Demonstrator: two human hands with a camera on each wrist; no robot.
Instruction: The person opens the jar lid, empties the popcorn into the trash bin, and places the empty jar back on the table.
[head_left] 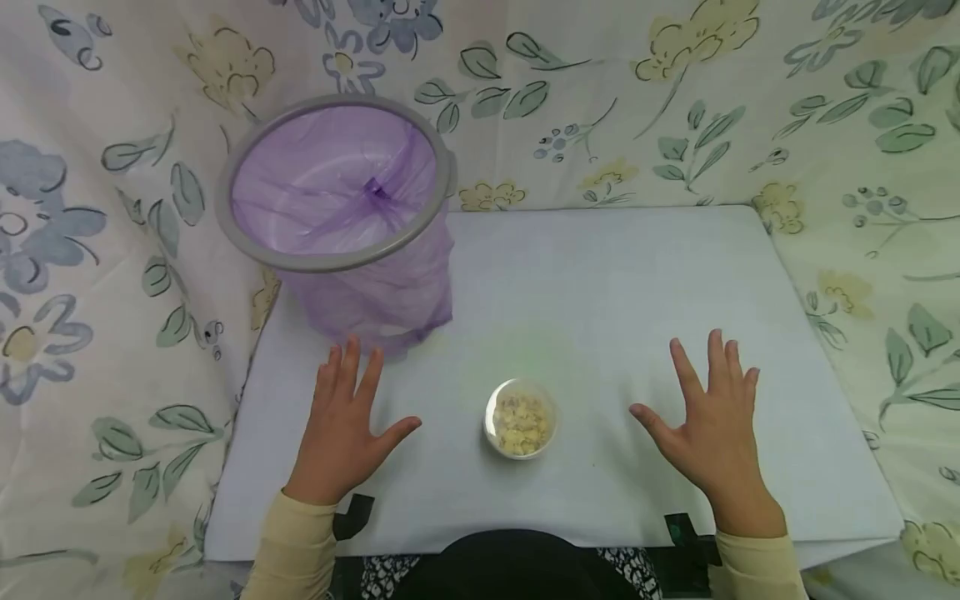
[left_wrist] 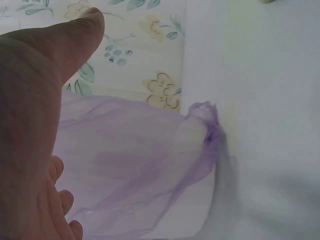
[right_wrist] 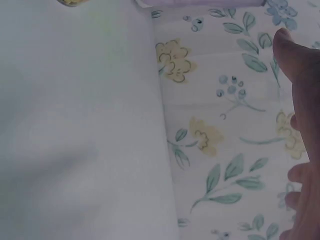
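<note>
A small round clear cup (head_left: 521, 419) filled with pale yellow bits stands on the white table between the two hands. My left hand (head_left: 347, 429) is spread over the table to its left, fingers straight, holding nothing. Just beyond those fingertips stands a bin with a grey rim (head_left: 335, 265), lined with a thin purple bag (head_left: 375, 300). In the left wrist view the purple bag (left_wrist: 135, 165) hangs in folds beside the thumb. My right hand (head_left: 711, 433) is likewise spread with straight fingers, to the right of the cup and with nothing in it.
The white tabletop (head_left: 600, 292) reaches from the person's body to a flowered cloth (head_left: 570, 100) behind, and the same cloth hangs at both sides. Dark patches (head_left: 352, 517) lie at the front edge near each wrist.
</note>
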